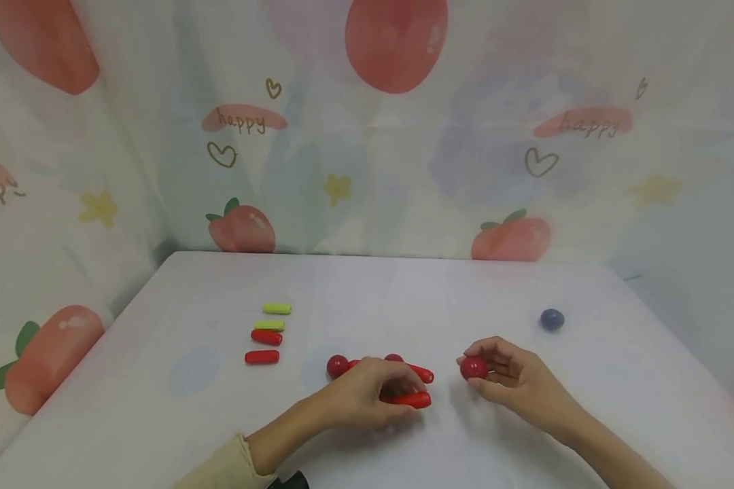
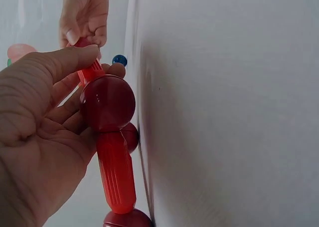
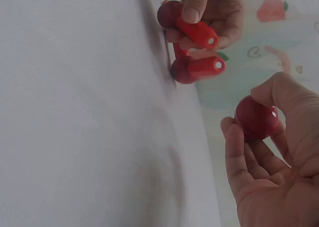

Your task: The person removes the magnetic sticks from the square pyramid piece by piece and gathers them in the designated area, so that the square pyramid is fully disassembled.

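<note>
My left hand pinches a red rod between thumb and fingers. That rod is joined to a dark red ball, part of a chain of red balls and rods. A second rod of the chain points toward the right hand, with a ball at its base. Another ball of the chain lies left of the left hand, which hides much of the middle. To the right, my right hand grips a loose dark red ball in its fingertips, apart from the rods.
On the white table, two yellow rods and two separate red rods lie at the left. A blue ball sits at the back right. Behind the table hangs a printed cloth.
</note>
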Demonstrator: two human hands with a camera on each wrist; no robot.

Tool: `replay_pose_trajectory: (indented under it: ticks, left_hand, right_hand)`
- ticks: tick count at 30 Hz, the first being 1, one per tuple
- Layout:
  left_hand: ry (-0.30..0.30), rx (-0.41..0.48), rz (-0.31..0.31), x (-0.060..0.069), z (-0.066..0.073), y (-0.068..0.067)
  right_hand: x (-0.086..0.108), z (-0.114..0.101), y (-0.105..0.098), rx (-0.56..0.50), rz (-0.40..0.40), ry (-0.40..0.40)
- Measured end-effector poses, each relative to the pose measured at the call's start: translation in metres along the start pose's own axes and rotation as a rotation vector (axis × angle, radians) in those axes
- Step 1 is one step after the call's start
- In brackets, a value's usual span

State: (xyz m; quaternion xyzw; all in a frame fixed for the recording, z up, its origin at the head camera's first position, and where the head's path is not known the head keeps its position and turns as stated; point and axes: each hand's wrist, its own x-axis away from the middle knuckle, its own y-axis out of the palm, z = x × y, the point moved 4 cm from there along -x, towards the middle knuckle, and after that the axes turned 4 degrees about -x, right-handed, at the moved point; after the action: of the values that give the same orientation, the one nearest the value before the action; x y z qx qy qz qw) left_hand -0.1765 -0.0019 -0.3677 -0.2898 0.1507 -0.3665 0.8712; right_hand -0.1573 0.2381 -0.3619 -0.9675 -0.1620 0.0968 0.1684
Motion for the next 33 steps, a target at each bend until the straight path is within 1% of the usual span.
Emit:
replay_pose_trajectory:
  ticks: [2,5,8,11,13,18,20,23,26,30,33]
  left_hand:
    - [-0.014,0.011,0.005,0.001,-0.002,-0.001]
    - [-0.011,0.018,0.006,0.0,-0.003,-0.002]
    - [-0.008,0.021,0.001,0.0,-0.003,0.0]
    - [-0.024,0.03,-0.007,0.0,-0.003,0.001]
    - [-0.03,0.025,-0.009,0.001,-0.003,0.002]
    - [-0.004,-0.004,-0.011,0.0,-0.004,0.003]
    - [0.005,-0.008,-0.014,0.0,-0.004,0.003]
    - [0.011,-0.011,-0.013,-0.001,-0.006,0.004]
    - [0.023,-0.022,-0.01,-0.001,-0.006,0.004]
    - [0.034,-0.043,-0.012,-0.001,-0.005,0.003]
    - [0.023,-0.039,-0.013,0.0,-0.005,0.002]
  right_hand:
    - [0.002,0.003,-0.004,0.007,0.016,0.03]
    - [0.004,0.005,-0.006,0.013,-0.009,0.051]
    - [0.007,0.007,-0.008,0.032,-0.033,0.037]
    - [0.008,0.01,-0.013,0.049,-0.039,0.021]
    - [0.009,0.012,-0.018,0.07,-0.026,0.034]
    - [0.01,0.024,-0.035,0.108,0.045,0.136]
    - [0.011,0.029,-0.044,0.139,0.081,0.174]
    - [0.013,0.036,-0.06,0.243,0.135,0.225]
    - [0.015,0.044,-0.08,0.369,0.177,0.274]
    - [0.016,0.058,-0.11,0.497,0.196,0.362]
    - [0.014,0.069,-0.13,0.534,0.203,0.391]
